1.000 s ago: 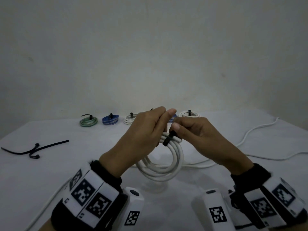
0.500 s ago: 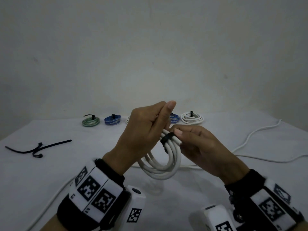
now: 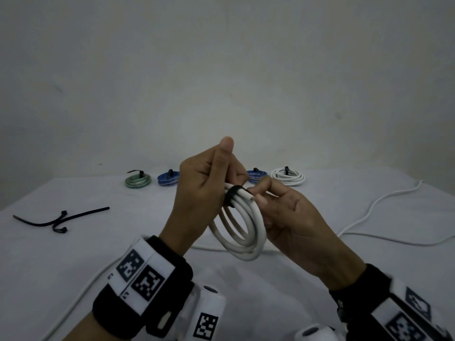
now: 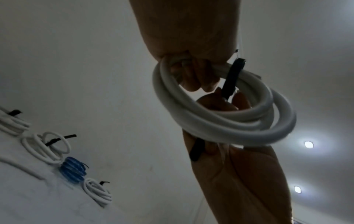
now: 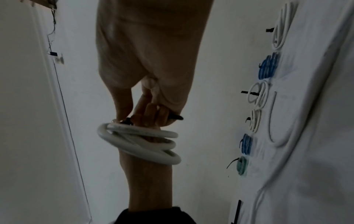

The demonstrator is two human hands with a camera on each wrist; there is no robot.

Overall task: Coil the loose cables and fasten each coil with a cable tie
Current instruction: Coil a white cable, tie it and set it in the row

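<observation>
Between the two raised hands, a white coil [image 3: 242, 232] is hanging clear of the table [image 3: 73, 262], and this is the fastening step playing out. The left hand [image 3: 202, 190] is gripping the top of the coil, fingers curled round the bundled loops and thumb standing up above them. Just beside it, the right hand [image 3: 290, 217] is pinching the black cable tie [image 3: 232, 193] that is wrapping over the loops where the two hands meet. The left wrist view is showing the strap running down across the loops into the right fingertips [image 4: 226, 104], with its free tail poking out below them. Whether the tie is locked yet, I cannot tell; it is looking wrapped but probably not cinched.

Beyond the hands, along the far edge, finished work is sitting in a row: a green coil [image 3: 138, 181], a blue coil [image 3: 168, 180], another blue coil [image 3: 257, 175] and a white tied coil [image 3: 287, 177], each showing a black tie. The wrist views are showing a further white coil or two hidden behind the left hand here.

To the right of the right hand, a loose white cable [image 3: 369, 212] is trailing across the cloth, and another length is running below the left wrist, so coiling is still waiting. Far to the left of the left hand, spare black ties [image 3: 59, 219] are lying ready. By my reckoning, most of the job is done.
</observation>
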